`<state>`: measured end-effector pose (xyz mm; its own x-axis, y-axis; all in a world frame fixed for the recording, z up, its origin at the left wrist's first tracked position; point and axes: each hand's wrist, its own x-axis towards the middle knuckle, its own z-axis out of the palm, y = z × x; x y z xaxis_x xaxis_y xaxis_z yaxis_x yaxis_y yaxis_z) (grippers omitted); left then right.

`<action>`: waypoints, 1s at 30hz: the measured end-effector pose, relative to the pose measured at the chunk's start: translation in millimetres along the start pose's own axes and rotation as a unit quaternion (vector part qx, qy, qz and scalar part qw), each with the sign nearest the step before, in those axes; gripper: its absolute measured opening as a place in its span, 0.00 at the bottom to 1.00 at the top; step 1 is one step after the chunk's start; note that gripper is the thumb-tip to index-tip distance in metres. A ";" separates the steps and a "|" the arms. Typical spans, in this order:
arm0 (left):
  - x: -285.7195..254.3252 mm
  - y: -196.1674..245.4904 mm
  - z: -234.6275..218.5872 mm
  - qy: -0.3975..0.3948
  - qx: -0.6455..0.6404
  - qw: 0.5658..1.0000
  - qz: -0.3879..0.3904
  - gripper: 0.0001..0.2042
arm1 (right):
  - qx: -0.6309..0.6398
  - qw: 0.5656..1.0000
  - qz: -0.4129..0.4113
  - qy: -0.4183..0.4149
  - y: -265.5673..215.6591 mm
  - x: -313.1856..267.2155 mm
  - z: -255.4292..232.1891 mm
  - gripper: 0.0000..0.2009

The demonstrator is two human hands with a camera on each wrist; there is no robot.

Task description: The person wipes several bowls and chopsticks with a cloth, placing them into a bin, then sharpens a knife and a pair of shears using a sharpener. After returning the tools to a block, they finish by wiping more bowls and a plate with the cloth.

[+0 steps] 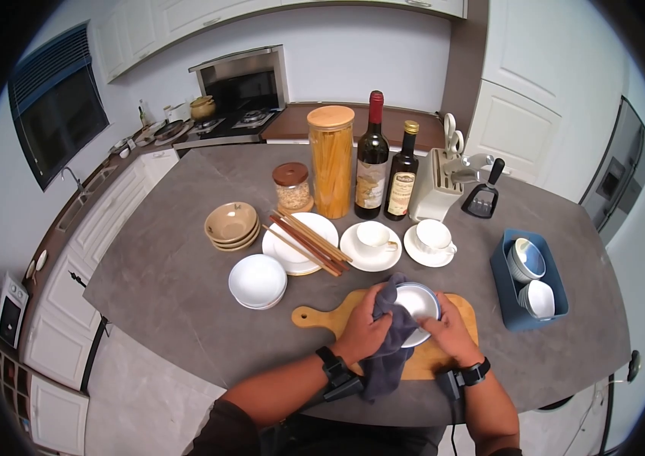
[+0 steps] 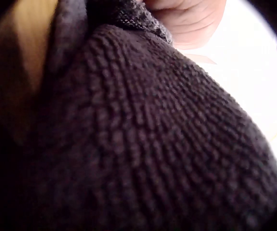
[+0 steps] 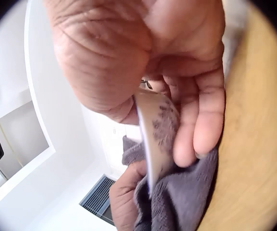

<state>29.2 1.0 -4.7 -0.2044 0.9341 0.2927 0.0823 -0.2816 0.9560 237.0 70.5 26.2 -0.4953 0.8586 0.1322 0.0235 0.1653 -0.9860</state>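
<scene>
Above the wooden cutting board (image 1: 322,319) both hands hold a white bowl with a blue rim (image 1: 418,301). The left hand (image 1: 365,325) grips a dark grey cloth (image 1: 388,365) against the bowl's left side. The cloth (image 2: 153,125) fills most of the left wrist view, with part of a hand above it. The right hand (image 1: 453,331) pinches the bowl's right side, thumb on the rim. In the right wrist view the right hand's (image 3: 143,57) fingers curl under the patterned outside of the bowl (image 3: 160,130), beside the cloth (image 3: 184,192).
White bowls (image 1: 258,281), brown bowls (image 1: 231,223), a plate with chopsticks (image 1: 311,242) and two cups on saucers (image 1: 372,260) (image 1: 430,255) stand beyond the board. Behind are jars (image 1: 331,163), bottles (image 1: 372,178) and a knife block (image 1: 432,186). A blue bin (image 1: 524,315) at right holds bowls.
</scene>
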 end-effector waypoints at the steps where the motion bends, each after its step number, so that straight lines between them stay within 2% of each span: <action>1: 0.3 -0.7 -0.7 -0.023 0.011 1.000 0.005 0.27 | -0.021 0.999 0.036 -0.028 -6.6 1.9 -7.3 0.18; 2: 0.1 -1.0 -0.9 -0.047 0.022 0.999 0.011 0.27 | -0.042 0.995 0.073 -0.055 -10.1 2.4 -11.7 0.18; 3: -0.4 -0.8 -0.4 -0.047 0.021 0.999 0.011 0.27 | -0.042 0.995 0.073 -0.055 -8.9 2.1 -12.7 0.18; 9: -0.1 -0.4 1.5 -0.043 -0.012 0.999 0.018 0.26 | -0.083 0.996 -0.015 -0.029 -2.6 -1.3 -3.5 0.19; 11: -0.3 -2.3 1.8 -0.008 -0.020 1.000 0.001 0.26 | -0.025 0.999 -0.028 -0.022 -0.9 -2.0 2.2 0.18; 12: -0.5 -2.9 1.2 -0.007 -0.021 1.000 0.000 0.26 | -0.025 0.999 -0.028 -0.023 -4.3 -2.4 0.9 0.18; 14: -1.0 -0.1 -0.7 -0.011 0.003 1.000 -0.003 0.26 | 0.008 0.997 0.049 -0.063 -14.5 -2.3 -4.9 0.18; 15: -1.7 0.9 -0.4 -0.012 0.003 1.000 -0.004 0.26 | 0.009 0.997 0.049 -0.062 -14.3 -0.7 -8.6 0.18; 17: -1.7 2.3 1.4 -0.042 0.007 0.999 0.006 0.26 | -0.071 0.991 0.089 -0.071 -13.0 2.4 -15.7 0.20; 18: -0.8 1.1 1.5 -0.042 0.007 0.999 0.006 0.26 | -0.071 0.991 0.089 -0.071 -10.9 2.7 -15.2 0.20; 20: 0.0 -4.0 0.9 -0.058 -0.012 0.998 0.003 0.27 | -0.087 0.995 0.017 -0.050 -4.3 0.7 -11.4 0.21; 23: 0.9 -7.6 3.2 -0.044 -0.050 0.998 -0.003 0.27 | -0.064 0.997 -0.009 -0.039 0.9 0.7 -7.7 0.22; 24: 0.9 -8.3 2.5 -0.044 -0.050 0.998 -0.003 0.27 | -0.064 0.997 -0.009 -0.039 2.2 0.1 -5.5 0.22; 26: 2.3 -7.5 1.1 -0.033 -0.063 0.997 -0.022 0.28 | 0.012 0.999 0.001 -0.040 4.1 -1.0 -2.4 0.21; 30: 2.3 -8.8 1.2 -0.035 -0.083 0.996 -0.015 0.27 | 0.002 0.997 0.038 -0.071 -5.0 2.6 -14.0 0.22</action>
<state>29.2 5.9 -12.4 -0.1345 0.9541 0.2675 -0.0869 -0.2803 0.9560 247.7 78.7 32.8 -0.6104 0.7910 0.0414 0.0619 0.0997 -0.9931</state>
